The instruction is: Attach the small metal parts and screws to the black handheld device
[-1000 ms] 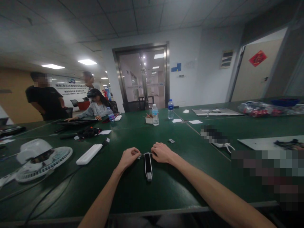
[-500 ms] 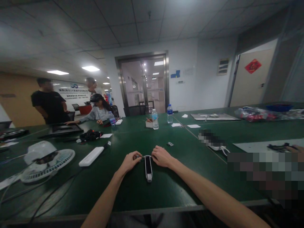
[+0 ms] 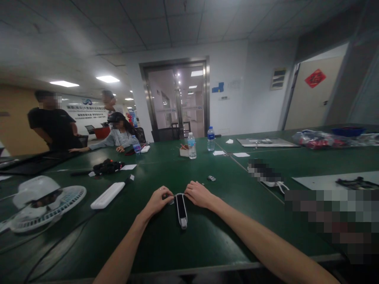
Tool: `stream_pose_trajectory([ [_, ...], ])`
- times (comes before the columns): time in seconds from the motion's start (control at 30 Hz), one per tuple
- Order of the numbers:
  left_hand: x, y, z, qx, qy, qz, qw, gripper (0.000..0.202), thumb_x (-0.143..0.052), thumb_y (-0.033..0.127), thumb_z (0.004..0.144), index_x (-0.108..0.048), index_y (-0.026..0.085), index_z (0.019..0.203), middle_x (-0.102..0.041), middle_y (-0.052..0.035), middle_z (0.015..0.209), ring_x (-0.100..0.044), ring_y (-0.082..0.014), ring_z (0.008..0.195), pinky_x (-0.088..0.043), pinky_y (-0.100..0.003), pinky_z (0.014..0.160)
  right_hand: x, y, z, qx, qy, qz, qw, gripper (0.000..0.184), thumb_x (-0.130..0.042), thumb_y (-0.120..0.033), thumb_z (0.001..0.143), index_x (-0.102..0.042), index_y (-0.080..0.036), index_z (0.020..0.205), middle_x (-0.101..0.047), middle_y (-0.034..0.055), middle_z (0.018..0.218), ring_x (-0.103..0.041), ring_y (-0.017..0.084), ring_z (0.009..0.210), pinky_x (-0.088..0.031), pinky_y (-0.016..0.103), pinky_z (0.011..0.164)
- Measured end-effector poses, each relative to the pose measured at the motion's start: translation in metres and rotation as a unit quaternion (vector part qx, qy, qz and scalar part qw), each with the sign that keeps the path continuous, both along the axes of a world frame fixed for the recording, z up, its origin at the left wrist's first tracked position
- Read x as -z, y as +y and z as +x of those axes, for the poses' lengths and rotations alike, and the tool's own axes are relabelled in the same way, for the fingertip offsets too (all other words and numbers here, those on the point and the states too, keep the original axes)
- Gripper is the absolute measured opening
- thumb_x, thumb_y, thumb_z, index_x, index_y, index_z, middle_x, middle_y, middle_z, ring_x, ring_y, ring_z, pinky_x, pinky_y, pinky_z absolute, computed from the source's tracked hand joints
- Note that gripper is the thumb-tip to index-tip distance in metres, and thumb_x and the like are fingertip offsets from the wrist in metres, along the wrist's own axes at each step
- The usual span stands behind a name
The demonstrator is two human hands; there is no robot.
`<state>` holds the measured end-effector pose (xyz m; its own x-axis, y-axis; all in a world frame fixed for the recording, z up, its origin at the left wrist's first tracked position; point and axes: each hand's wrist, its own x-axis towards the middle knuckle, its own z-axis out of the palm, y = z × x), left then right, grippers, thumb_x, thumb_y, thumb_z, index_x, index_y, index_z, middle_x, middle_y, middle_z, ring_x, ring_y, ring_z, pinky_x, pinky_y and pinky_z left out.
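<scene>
A slim black and silver device (image 3: 181, 209) lies on the green table (image 3: 207, 236), its long axis pointing toward me. My left hand (image 3: 158, 200) is curled with its fingertips pinched against the far left end of the device. My right hand (image 3: 199, 194) is curled too, its fingers pressing the far right end. Whatever the fingers pinch there is too small to make out. A tiny metal part (image 3: 211, 178) lies on the table just beyond my right hand.
A white fan (image 3: 44, 201) lies flat at the left with cables running to the table edge. A white power strip (image 3: 107, 195), a black bundle (image 3: 108, 166), two water bottles (image 3: 192, 145) and papers sit farther back. Three people are at the far left.
The view shifted slightly; my hands and the device stay together and sit a little lower and to the left. My left fingers have closed in nearer the device's end.
</scene>
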<state>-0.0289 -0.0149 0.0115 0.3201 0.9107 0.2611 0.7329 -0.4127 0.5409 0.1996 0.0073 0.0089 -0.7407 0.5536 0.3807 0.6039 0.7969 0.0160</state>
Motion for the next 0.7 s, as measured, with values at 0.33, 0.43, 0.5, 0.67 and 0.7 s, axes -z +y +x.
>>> stream_pose_trajectory([
  [0.33, 0.001, 0.001, 0.001, -0.005, 0.003, 0.014, 1.000, 0.023, -0.052, 0.037, 0.079, -0.067, 0.019, 0.081, -0.056, -0.0044, 0.086, -0.052, -0.0184, 0.080, -0.042, -0.030, 0.073, -0.004, 0.030, 0.041, 0.258, 0.066, 0.035, 0.963, 0.033, -0.039, -0.036, 0.091, -0.056, -0.014, 0.108, -0.056, 0.0135, 0.107, -0.044, 0.024, 0.102, -0.036, 0.038, 0.085],
  [0.43, 0.005, 0.000, 0.000, -0.013, 0.000, 0.030, 0.999, 0.023, -0.052, 0.036, 0.079, -0.066, 0.018, 0.080, -0.056, -0.0045, 0.085, -0.052, -0.0182, 0.079, -0.042, -0.030, 0.073, 0.004, 0.038, 0.061, 0.349, 0.046, -0.004, 0.936, 0.027, -0.042, -0.030, 0.089, -0.057, -0.013, 0.104, -0.055, 0.0156, 0.108, -0.045, 0.025, 0.102, -0.037, 0.037, 0.082],
  [0.5, 0.007, 0.000, -0.001, -0.017, -0.002, 0.038, 0.999, 0.023, -0.051, 0.036, 0.079, -0.066, 0.017, 0.080, -0.055, -0.0045, 0.085, -0.052, -0.0178, 0.078, -0.042, -0.029, 0.073, 0.008, 0.040, 0.068, 0.373, 0.033, -0.027, 0.927, 0.024, -0.041, -0.026, 0.089, -0.059, -0.013, 0.098, -0.056, 0.0157, 0.104, -0.047, 0.024, 0.100, -0.038, 0.035, 0.079],
  [0.67, 0.009, -0.002, -0.002, -0.023, -0.013, 0.040, 0.999, 0.025, -0.051, 0.037, 0.080, -0.066, 0.017, 0.080, -0.056, -0.0043, 0.086, -0.052, -0.0171, 0.076, -0.042, -0.029, 0.069, 0.004, 0.035, 0.061, 0.363, 0.098, 0.005, 0.927, 0.020, -0.043, -0.024, 0.087, -0.059, -0.013, 0.087, -0.058, 0.0139, 0.097, -0.048, 0.023, 0.096, -0.039, 0.033, 0.078],
  [0.7, 0.008, -0.003, -0.002, -0.025, -0.014, 0.039, 0.999, 0.026, -0.051, 0.038, 0.080, -0.066, 0.017, 0.081, -0.056, -0.0042, 0.086, -0.052, -0.0170, 0.076, -0.042, -0.028, 0.069, 0.001, 0.032, 0.056, 0.338, 0.114, 0.015, 0.934, 0.018, -0.044, -0.024, 0.086, -0.058, -0.013, 0.085, -0.058, 0.0128, 0.096, -0.048, 0.022, 0.096, -0.039, 0.032, 0.080],
])
